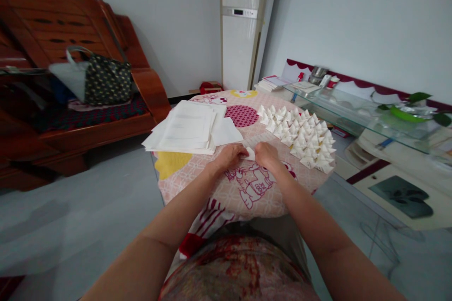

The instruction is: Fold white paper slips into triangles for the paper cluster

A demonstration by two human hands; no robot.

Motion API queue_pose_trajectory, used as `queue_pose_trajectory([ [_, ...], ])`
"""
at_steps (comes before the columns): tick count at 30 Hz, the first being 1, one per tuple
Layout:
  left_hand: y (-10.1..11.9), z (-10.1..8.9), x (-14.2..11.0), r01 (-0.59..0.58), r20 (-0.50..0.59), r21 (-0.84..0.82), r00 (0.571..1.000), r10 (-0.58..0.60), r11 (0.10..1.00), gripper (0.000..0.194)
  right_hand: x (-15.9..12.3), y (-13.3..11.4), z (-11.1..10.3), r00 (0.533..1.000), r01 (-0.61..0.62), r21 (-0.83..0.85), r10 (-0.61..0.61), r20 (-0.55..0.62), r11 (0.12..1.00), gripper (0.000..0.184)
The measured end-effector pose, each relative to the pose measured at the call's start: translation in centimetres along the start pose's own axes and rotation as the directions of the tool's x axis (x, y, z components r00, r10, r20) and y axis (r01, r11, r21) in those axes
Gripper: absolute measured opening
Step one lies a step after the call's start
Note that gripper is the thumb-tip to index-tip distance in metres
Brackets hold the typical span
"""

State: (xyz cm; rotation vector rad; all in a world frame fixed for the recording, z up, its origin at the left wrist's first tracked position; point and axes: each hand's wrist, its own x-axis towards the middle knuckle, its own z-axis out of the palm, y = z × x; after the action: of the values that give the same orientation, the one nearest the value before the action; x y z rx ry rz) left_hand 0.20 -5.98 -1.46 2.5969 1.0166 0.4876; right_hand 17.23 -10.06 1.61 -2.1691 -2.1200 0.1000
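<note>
Both hands are close together over the middle of a round table (212,188) with a pink patterned cloth. My left hand (232,156) has its fingers curled onto a small piece of white paper (250,153). On the paper's other side my right hand (266,154) is closed, its fingertips at the paper's edge. A strip of lined paper (259,139) lies just beyond. To the left is a loose stack of white sheets (187,124). Several rows of folded paper pieces (300,134) with pointed tips stand on the right side of the table.
A wooden bench (148,89) with a dotted bag (108,79) stands at the left. A glass-topped cabinet (367,122) on the right bears papers, cups and a green bowl (407,114). Beyond the table is a tall white air conditioner (238,47).
</note>
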Motion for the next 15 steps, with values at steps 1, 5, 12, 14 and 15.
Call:
queue_pose_trajectory([
  [1,-0.1,-0.1,-0.1,-0.011,0.000,-0.008,1.000,0.011,1.000,0.038,0.3,0.3,0.1,0.999,-0.017,0.040,0.016,0.032,0.999,0.021],
  [5,-0.3,-0.1,-0.4,-0.041,0.006,0.007,0.999,0.041,0.999,0.043,1.0,1.2,0.3,0.988,-0.065,0.194,0.037,0.148,0.979,0.013],
  [12,-0.7,0.3,-0.4,-0.062,-0.005,0.022,0.998,0.062,0.998,0.045,1.2,0.6,-0.2,0.973,-0.123,0.211,0.076,0.218,0.970,0.017],
  [14,-0.9,0.5,-0.4,-0.054,-0.017,0.010,0.998,0.054,0.999,0.043,1.3,0.7,-0.2,0.974,-0.113,0.206,0.068,0.216,0.972,0.014],
  [15,-0.9,0.6,-0.3,-0.052,-0.025,0.001,0.998,0.052,0.999,0.042,1.3,0.8,-0.2,0.974,-0.112,0.210,0.066,0.215,0.971,0.012],
])
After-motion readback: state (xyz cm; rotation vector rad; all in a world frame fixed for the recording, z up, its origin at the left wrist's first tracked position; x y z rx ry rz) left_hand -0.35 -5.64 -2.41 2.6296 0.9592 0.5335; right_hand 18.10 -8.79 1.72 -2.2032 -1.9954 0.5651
